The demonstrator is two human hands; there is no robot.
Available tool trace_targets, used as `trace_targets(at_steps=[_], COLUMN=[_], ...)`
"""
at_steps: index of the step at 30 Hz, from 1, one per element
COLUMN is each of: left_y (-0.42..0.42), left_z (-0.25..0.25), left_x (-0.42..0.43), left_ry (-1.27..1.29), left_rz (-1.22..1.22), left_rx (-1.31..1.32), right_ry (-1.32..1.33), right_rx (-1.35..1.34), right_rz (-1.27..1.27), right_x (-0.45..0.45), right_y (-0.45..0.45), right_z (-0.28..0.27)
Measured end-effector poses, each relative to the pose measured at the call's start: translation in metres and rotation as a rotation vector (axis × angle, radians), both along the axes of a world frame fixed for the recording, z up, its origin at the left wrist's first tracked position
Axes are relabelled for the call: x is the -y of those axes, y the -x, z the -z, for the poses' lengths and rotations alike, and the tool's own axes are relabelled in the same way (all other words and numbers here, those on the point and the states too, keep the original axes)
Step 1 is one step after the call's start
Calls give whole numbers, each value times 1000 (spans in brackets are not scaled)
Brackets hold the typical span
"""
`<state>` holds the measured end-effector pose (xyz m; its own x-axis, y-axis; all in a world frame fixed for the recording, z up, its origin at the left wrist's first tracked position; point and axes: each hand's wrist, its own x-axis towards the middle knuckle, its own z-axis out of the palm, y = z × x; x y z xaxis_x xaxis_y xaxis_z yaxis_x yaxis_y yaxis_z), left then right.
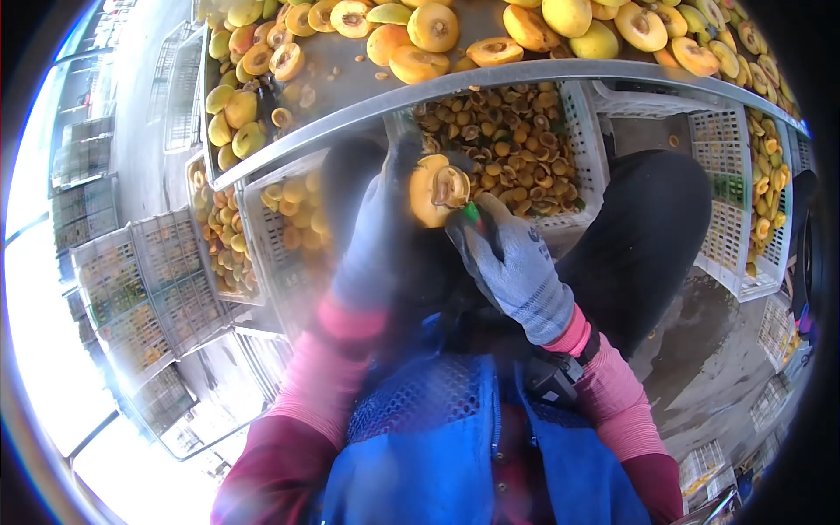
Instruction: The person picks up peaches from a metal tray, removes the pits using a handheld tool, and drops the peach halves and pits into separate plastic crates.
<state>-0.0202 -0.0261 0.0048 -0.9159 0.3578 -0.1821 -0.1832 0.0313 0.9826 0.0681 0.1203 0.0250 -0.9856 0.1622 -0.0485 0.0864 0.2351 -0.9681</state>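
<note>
Both of my hands wear grey gloves and meet over my lap, below the metal table edge. My left hand [389, 197] is closed around a halved yellow-orange fruit [429, 194], its cut face turned up with the brown pit part showing. From the right, my right hand [512, 258] is closed on a small tool with a green and red handle [473, 215], its end at the right side of the fruit's pit. The tool's tip is too small to make out. Beyond my hands lies a white crate [588, 157] filled with small brown pit pieces.
A metal table [350, 66] holds many whole and halved fruits [433, 28]. Left, under its edge, a crate [273, 236] contains yellow fruit halves. At right stands another white crate [717, 188] beside more fruit. Stacked crates [144, 289] stand at far left. My knees flank the pit crate.
</note>
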Motion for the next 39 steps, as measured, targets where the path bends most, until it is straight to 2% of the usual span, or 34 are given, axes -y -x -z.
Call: trace_targets(at_steps=[1,3,5,7,9,10,12,13,15,18,19,22,28,30,33,35,37,39], left_y=[-8,-18,-22,-26,-29,-29,-31,-34,-41,-36,-34,-32,-32,-34,-36,-38,-40,-46], left_z=[-7,-19,-31,-40,-33,-20,-19,-33,-30,-29,-37,-31,-22,-18,-3,-2,-12,-8], left_x=[-5,-19,-32,-41,-36,-29,-30,-38,-46,-50,-49,-45,-35,-31,-24,-23,-24,-29], left_ry=[216,316,93,-123,-102,26,41,-71,-35,62,-51,-121,4,97,212,190,75,-11], left_rz=[27,-15,-149,-282,-299,-246,-229,-265,-347,-360,-374,-402,-255,-179,-95,-115,-196,-311], left_rx=[-458,-753,-428,-97,-109,-284,-230,-3,202,-25,178,375,124,-169,-440,-325,23,98], right_ry=[-36,-39,29,-39,-88,-104,-133,-145,-133,-93,-98,-177,-168,-116,-40,-23,125,325], right_rx=[27,61,74,79,72,66,62,63,44,-34,-66,-9,80,119,196,188,288,401], right_rz=[-11,-25,-34,-27,-24,-19,1,15,36,36,28,-34,-75,-85,-83,-43,-141,-182], right_x=[-1,-2,1,2,4,5,4,4,4,4,4,0,-5,-3,1,4,3,4], right_y=[-1,-3,-3,-3,-5,-6,-8,-8,-8,-7,-7,-7,-11,-15,-22,-27,-32,-33], right_z=[0,0,2,0,2,5,7,7,5,2,2,-4,-15,-13,-5,-8,1,4])
